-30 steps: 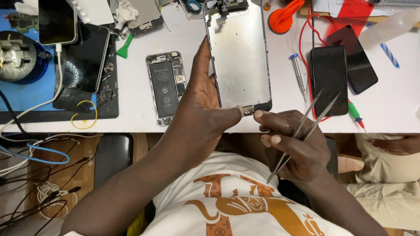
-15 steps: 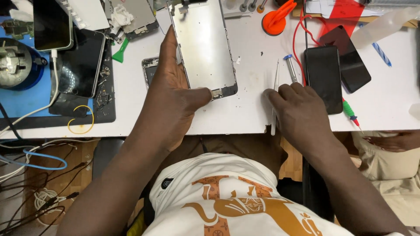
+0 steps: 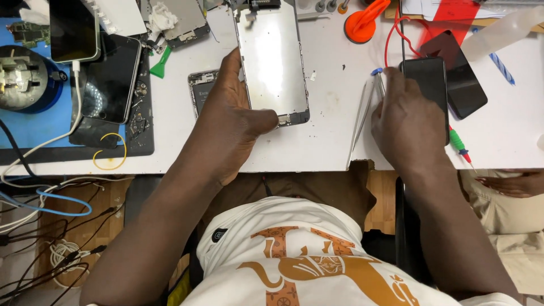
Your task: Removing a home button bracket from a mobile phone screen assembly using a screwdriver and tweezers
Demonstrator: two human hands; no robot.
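Here, a detached phone screen panel (image 3: 273, 59) with its silvery metal back turned up is gripped along its left edge by the left hand (image 3: 229, 122), the thumb pressed over the lower corner while the fingers are hidden beneath the panel; the panel is held tilted just above the white surface (image 3: 317, 144). An opened phone body (image 3: 199, 90) is partly covered by that hand. The right hand (image 3: 405, 122) is laid palm down on the surface, fingers loosely curled, its fingertips set on a pair of metal tweezers (image 3: 362, 113) that lie flat and point towards the surface's near edge; whether the tweezers are actually pinched cannot be told. A dark phone (image 3: 428, 79) is seen just beside the right hand, partly under its fingers, and a second dark phone (image 3: 462, 85) is overlapped by it further right. An orange suction cup (image 3: 362, 25) is placed near the panel's top right, a green-handled screwdriver (image 3: 458, 144) near the right wrist, and a black mat (image 3: 139, 133) with a further phone (image 3: 110, 79) well to the left
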